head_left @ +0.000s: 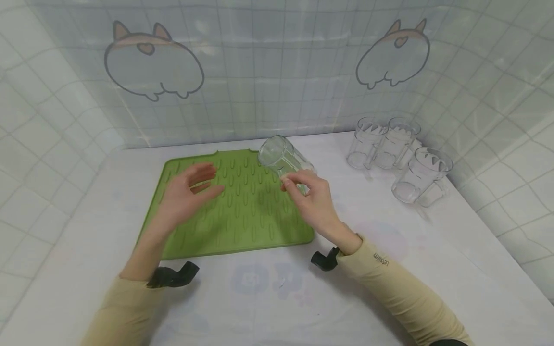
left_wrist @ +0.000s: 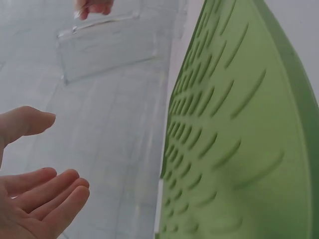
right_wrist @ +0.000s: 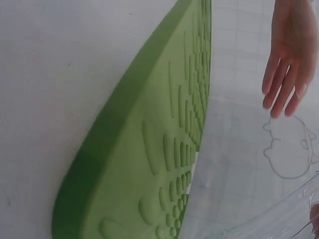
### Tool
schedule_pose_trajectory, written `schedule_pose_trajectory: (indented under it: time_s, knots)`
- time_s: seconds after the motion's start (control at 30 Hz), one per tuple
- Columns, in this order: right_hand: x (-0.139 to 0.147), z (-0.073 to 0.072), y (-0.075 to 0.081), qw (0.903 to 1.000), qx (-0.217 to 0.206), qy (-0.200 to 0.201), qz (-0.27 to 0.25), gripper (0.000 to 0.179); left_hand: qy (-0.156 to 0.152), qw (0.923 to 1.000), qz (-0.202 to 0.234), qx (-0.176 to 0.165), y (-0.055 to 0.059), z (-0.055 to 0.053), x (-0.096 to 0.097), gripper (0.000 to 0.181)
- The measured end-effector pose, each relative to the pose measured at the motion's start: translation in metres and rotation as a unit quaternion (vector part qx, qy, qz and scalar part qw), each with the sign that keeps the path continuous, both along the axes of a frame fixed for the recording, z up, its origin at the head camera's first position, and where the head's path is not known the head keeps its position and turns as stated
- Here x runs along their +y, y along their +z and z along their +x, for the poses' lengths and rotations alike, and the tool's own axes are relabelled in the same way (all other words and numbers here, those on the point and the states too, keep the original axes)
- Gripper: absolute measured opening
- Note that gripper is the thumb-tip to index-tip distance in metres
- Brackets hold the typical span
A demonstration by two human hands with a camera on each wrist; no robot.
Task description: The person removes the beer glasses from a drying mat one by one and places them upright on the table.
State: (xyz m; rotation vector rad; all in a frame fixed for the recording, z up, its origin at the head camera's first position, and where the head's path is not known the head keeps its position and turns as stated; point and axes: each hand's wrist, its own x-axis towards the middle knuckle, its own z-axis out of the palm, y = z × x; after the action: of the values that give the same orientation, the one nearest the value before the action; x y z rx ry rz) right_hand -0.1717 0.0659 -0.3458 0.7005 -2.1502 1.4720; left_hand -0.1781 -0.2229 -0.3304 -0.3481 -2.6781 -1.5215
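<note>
A clear glass mug (head_left: 280,153) is tilted onto its side above the back right of the green ridged mat (head_left: 235,218), its mouth towards the left. My right hand (head_left: 312,198) pinches it by the handle with thumb and fingers. Over the left part of the mat hovers my left hand (head_left: 182,196), holding nothing, thumb apart from the fingers. The left wrist view shows these loose left fingers (left_wrist: 55,199) beside the mat, with the mug (left_wrist: 107,47) beyond them. In the right wrist view only part of the mug (right_wrist: 279,219) shows at the lower right corner.
Several things stand at the back right: two glass mugs (head_left: 362,149) (head_left: 395,146) close together and a third mug (head_left: 417,177) nearer the right edge. A white cloth (head_left: 259,298) covers the table. Tile-patterned sheets (head_left: 268,72) rise behind and at both sides.
</note>
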Motion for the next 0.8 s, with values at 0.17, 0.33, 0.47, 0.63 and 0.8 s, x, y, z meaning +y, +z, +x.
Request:
schedule_pose_trajectory:
  time_s: [0.17, 0.33, 0.47, 0.63, 0.8]
  knots:
    - [0.0, 0.002, 0.002, 1.0, 0.006, 0.001, 0.0, 0.011, -0.013, 0.9998, -0.002, -0.017, -0.004, -0.003, 0.018, 0.072]
    - [0.0, 0.001, 0.002, 0.9998, 0.019, 0.003, 0.005, 0.011, -0.023, 0.9993, 0.01, -0.028, -0.004, -0.003, 0.036, 0.073]
    - [-0.001, 0.002, 0.002, 0.9995, 0.029, 0.008, 0.011, 0.011, -0.03, 0.9989, 0.024, -0.028, -0.003, -0.004, 0.049, 0.074]
    - [-0.002, 0.003, 0.0, 0.9986, 0.049, 0.017, 0.014, 0.01, -0.035, 0.9985, 0.035, -0.024, 0.001, -0.007, 0.065, 0.08]
    - [-0.003, 0.002, -0.002, 0.9971, 0.069, 0.021, 0.026, 0.01, -0.031, 0.9971, 0.068, -0.014, 0.004, -0.013, 0.079, 0.081]
